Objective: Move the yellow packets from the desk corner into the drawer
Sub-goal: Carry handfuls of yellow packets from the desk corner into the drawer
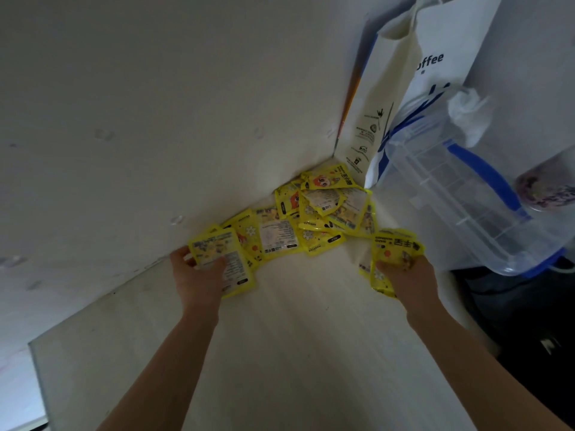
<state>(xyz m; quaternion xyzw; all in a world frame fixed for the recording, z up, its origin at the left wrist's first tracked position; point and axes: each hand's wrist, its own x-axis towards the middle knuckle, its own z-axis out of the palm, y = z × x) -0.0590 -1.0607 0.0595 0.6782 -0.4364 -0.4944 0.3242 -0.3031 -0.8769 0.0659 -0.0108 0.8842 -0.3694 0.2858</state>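
Yellow packets (314, 213) are heaped in the counter (295, 321) corner. A few are clasped in each grip, left hand (199, 275) and right hand (404, 275), presumably for batch transfer; no drawer is visible

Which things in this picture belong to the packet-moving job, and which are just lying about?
Belong to the job:
pile of yellow printed foil packets
left hand, gripping packets
right hand, gripping packets
white desk corner

Just lying about:
white paper coffee bag
clear plastic box with blue handles
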